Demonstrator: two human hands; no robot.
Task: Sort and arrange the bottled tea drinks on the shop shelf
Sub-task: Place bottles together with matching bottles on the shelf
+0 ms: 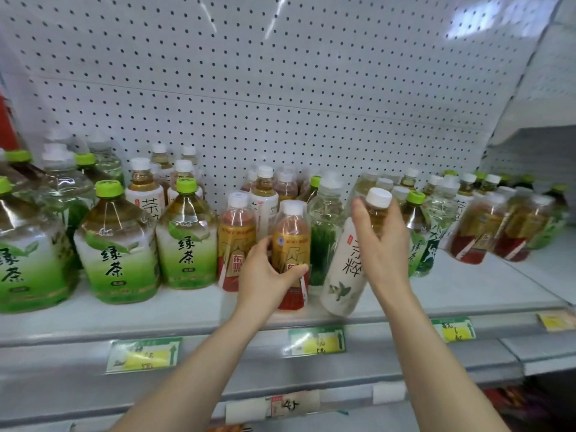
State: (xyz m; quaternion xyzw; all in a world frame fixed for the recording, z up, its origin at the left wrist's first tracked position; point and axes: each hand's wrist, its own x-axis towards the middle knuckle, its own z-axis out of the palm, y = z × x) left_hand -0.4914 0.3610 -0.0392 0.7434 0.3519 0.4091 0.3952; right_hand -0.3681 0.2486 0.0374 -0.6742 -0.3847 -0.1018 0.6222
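My left hand (265, 272) grips a gold-and-red labelled tea bottle (291, 241) with a white cap, standing near the front of the white shelf (187, 310). A matching gold-and-red bottle (235, 232) stands just left of it. My right hand (383, 244) holds a tall white-labelled tea bottle (346, 269) by its upper part, below the white cap; the bottle leans to the right, its base on the shelf. Large green tea bottles (118, 244) with green caps fill the left side.
Clear green-tinted bottles (324, 226) stand behind the held ones. More gold-and-red bottles (477, 232) lean at the right. Smaller white-capped tea bottles (143, 185) line the pegboard back wall (280, 88). Price tags (316, 341) hang on the shelf's front rail.
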